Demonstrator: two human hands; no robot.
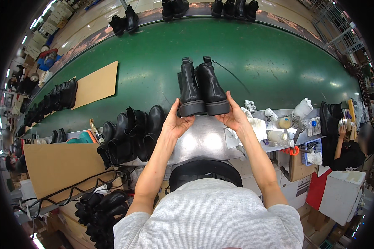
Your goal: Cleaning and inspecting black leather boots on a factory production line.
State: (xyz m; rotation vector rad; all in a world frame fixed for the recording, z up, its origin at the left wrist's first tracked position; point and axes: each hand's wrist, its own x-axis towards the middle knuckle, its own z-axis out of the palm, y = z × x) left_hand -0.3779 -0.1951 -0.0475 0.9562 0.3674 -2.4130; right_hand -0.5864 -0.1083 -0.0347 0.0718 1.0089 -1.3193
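Two black boots (201,87) stand side by side, long axes running away from the person; left hand (176,122) and right hand (234,116) cup the near ends.

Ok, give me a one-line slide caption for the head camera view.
Left hand and right hand steady a pair of black boots at the edge of a green conveyor belt.

A brown open cardboard box (58,166) sits at lower left; a smaller brown cardboard box (300,167) and a white box (340,195) stand at lower right.
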